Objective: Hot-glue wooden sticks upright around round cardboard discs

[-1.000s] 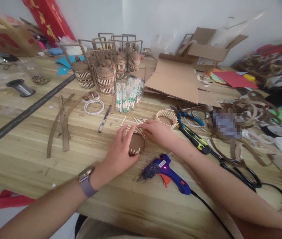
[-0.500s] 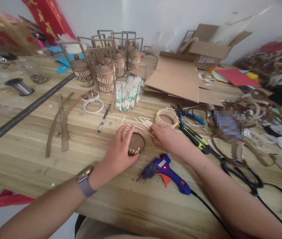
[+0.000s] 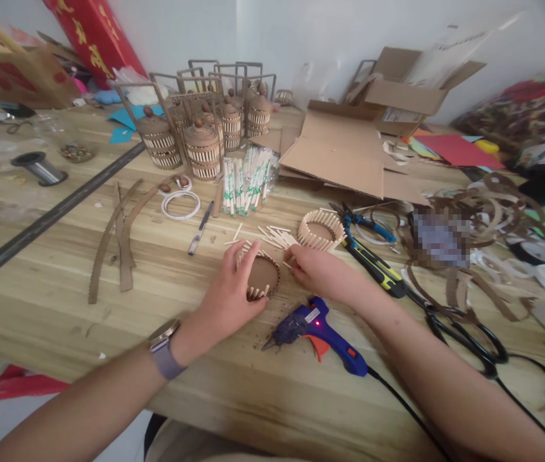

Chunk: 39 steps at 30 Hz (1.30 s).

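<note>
My left hand [image 3: 226,289] curves around a round cardboard base [image 3: 262,273], thumb and fingers on its rim. Short pale wooden sticks stand upright along part of that rim; the fingers hide some. Just right of it, my right hand [image 3: 318,266] has its fingertips pinched on a short wooden stick [image 3: 287,264], mostly hidden. Loose sticks [image 3: 275,236] lie beyond the fingertips. A second round base [image 3: 321,230], ringed with upright sticks, sits behind my right hand. Nearest my body lies a blue glue gun [image 3: 318,330] with an orange trigger and a lit red light.
Lidded stick baskets [image 3: 202,151] with tall handles stand at the back. Before them lie wrapped stick packets [image 3: 248,179], white wire coils [image 3: 180,204] and a craft knife [image 3: 201,228]. Pliers [image 3: 368,224], a yellow-black cutter [image 3: 375,266], scissors [image 3: 469,337] and cardboard strips [image 3: 121,244] lie around.
My right hand has drawn back slightly from the loose sticks towards the base, fingers pinched. My left hand stays on the base, and the glue gun has barely shifted.
</note>
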Available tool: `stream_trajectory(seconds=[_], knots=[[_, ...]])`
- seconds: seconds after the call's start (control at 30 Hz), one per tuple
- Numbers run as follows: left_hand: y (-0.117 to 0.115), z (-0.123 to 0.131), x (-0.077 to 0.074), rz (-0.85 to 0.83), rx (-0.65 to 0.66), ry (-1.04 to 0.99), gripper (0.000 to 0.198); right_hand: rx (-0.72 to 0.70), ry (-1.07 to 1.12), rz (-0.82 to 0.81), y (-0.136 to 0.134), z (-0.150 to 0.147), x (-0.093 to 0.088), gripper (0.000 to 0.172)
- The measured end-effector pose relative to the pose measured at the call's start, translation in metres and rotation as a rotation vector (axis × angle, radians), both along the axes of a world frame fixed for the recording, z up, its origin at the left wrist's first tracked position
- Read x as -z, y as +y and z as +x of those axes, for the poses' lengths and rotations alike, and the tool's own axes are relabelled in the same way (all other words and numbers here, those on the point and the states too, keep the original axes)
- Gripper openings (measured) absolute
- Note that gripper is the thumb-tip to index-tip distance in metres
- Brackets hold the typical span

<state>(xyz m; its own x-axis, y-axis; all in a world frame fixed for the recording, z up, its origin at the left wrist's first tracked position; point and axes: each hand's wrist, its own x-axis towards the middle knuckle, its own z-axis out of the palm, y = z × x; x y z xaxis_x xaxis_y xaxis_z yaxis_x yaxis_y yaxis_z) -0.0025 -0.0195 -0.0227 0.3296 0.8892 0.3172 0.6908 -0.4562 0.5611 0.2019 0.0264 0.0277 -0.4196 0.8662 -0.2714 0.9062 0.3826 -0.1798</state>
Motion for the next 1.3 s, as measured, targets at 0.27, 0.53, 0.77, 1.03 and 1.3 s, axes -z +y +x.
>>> stream_trajectory(seconds=[0.27, 0.53, 0.77, 1.03, 1.3], knots=[[0.0, 0.0, 0.0, -0.002, 0.002, 0.008, 0.095, -0.033, 0.052, -0.012, -0.008, 0.0, -0.015, 0.018], [0.0, -0.001, -0.001, -0.031, 0.017, 0.0, 0.099, 0.025, 0.396, -0.214, -0.01, 0.002, -0.025, 0.012], [0.001, 0.0, -0.003, -0.01, 0.021, 0.011, 0.099, -0.069, 0.427, -0.207, -0.022, -0.012, -0.024, 0.01], [0.001, -0.001, -0.002, -0.022, 0.025, -0.011, 0.087, -0.121, 0.409, -0.144, -0.026, -0.017, -0.017, 0.009], [0.001, -0.001, -0.003, -0.029, 0.024, -0.008, 0.087, -0.141, 0.413, -0.126, -0.027, -0.018, -0.011, 0.011]])
